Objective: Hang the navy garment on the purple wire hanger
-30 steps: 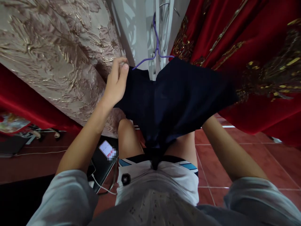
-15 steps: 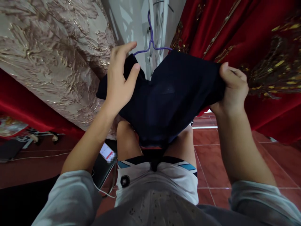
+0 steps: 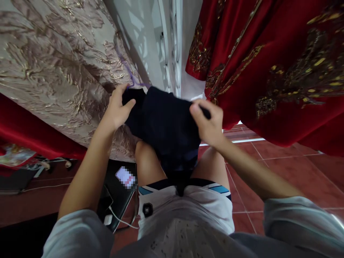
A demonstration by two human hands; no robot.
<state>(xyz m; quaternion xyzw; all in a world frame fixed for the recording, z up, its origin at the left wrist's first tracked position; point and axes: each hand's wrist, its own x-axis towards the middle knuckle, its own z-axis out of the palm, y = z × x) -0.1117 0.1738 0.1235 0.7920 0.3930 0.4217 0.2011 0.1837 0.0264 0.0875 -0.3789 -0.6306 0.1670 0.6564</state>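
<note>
A dark navy shirt (image 3: 169, 125) hangs over my bare knees, spread between my two hands. Its folds hide most of its shape. At its upper left corner my left hand (image 3: 115, 109) holds the cloth, the thumb in front and the fingers up beside the hanger. That thin purple hanger (image 3: 132, 79) sticks out of the top of the shirt and is smeared by motion. With thumb and bent fingers, my right hand (image 3: 208, 120) grips the shirt's right edge.
Pale embossed fabric (image 3: 53, 71) hangs at the left, and red cloth with gold trim (image 3: 242, 71) at the right. White metal bars (image 3: 176, 43) stand between them. On a black seat (image 3: 122, 200) beside my leg lie a lit phone (image 3: 125, 176) and a white cable. Red tiles (image 3: 282, 168) cover the floor.
The shirt and its hanger have moved left and lower, with the hanger tipping leftward. My right hand has come inward with the shirt's edge; my left hand has shifted down and left.
</note>
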